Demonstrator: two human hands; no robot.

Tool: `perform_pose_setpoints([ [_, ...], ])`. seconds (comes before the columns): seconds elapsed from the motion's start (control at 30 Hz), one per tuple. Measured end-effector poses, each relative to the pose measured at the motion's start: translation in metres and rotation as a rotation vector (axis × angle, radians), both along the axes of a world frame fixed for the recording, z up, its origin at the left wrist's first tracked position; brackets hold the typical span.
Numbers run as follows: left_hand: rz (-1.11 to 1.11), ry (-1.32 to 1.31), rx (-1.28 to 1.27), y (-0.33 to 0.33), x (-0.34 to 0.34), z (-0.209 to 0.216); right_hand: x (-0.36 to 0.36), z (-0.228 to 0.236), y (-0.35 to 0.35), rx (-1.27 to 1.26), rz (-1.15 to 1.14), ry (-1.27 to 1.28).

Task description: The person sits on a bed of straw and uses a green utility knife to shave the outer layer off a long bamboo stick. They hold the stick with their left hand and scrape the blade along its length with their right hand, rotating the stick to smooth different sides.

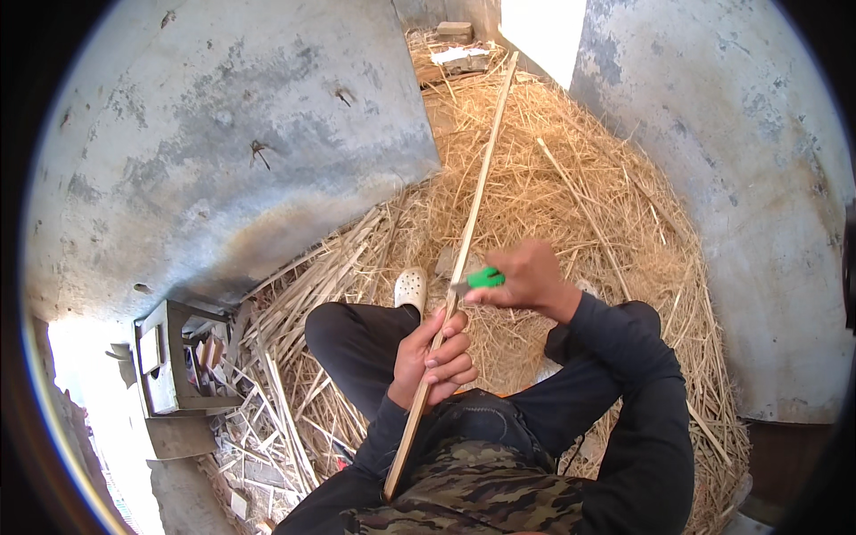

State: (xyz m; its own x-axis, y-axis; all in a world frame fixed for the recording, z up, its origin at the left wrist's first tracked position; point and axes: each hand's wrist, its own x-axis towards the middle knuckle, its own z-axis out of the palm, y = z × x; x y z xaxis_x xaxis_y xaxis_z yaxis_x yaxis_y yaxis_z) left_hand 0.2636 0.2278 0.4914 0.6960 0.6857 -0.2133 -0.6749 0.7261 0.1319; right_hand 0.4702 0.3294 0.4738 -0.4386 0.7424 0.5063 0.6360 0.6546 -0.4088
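A long, thin strip of pale split wood or bamboo (480,187) runs from my lap up and away over the shavings. Around its lower part the fingers of my left hand (432,359) are wrapped, just above my lap. My right hand (532,278) is closed on a green-handled knife (486,278). The knife's short dark blade meets the strip a little beyond my left hand. Most of the handle is hidden in my right fist, which looks slightly blurred.
Curly straw-coloured shavings (571,205) cover the floor ahead and to the right. Split strips (325,267) lie heaped at the left, beside a small wooden stool-like frame (183,357). Weathered grey walls (232,134) stand on both sides. A brick (455,31) lies at the far end.
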Motion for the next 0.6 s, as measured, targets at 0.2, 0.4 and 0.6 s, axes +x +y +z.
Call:
perform_pose_setpoints([
  [0.2,-0.012,-0.002,0.065,0.006,0.001,0.0,0.002,-0.027,0.013,-0.026,-0.108,0.026],
  [0.4,-0.021,0.047,0.034,0.005,0.001,0.005,0.015,-0.014,0.041,0.113,-0.194,-0.08],
  [0.6,-0.053,0.069,0.047,-0.003,0.0,0.007,0.022,0.0,0.051,0.022,-0.224,-0.061],
])
